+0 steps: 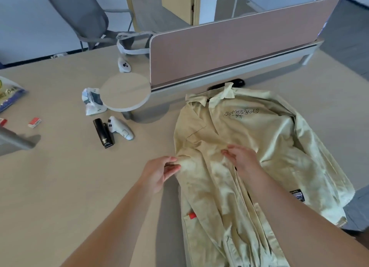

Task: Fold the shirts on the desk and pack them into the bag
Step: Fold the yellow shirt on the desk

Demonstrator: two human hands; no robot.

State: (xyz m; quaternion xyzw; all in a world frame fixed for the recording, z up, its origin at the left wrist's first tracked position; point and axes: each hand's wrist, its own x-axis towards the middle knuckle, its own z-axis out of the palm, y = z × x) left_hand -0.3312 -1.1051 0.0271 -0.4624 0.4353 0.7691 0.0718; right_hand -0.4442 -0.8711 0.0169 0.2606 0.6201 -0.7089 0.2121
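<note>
A pale yellow-green shirt (259, 139) lies spread on the beige desk (69, 177), collar toward the partition, dark script lettering below the collar. Its left side is folded inward over the middle, and a sleeve runs down the centre. My left hand (159, 173) pinches the shirt's left edge between thumb and fingers. My right hand (242, 157) rests on the folded cloth at the shirt's middle, fingers bent onto the fabric. A grey-white bag (132, 42) with handles stands at the far edge of the desk, left of the partition.
A pink-brown partition (229, 47) runs behind the shirt, with a round shelf (125, 93) at its end. Left of the shirt lie two white controllers (120, 128) (123, 65), a black cylinder (103, 133), a crumpled plastic packet (91, 101), and a small red-white box (34, 122). A grey chair (83, 15) stands beyond.
</note>
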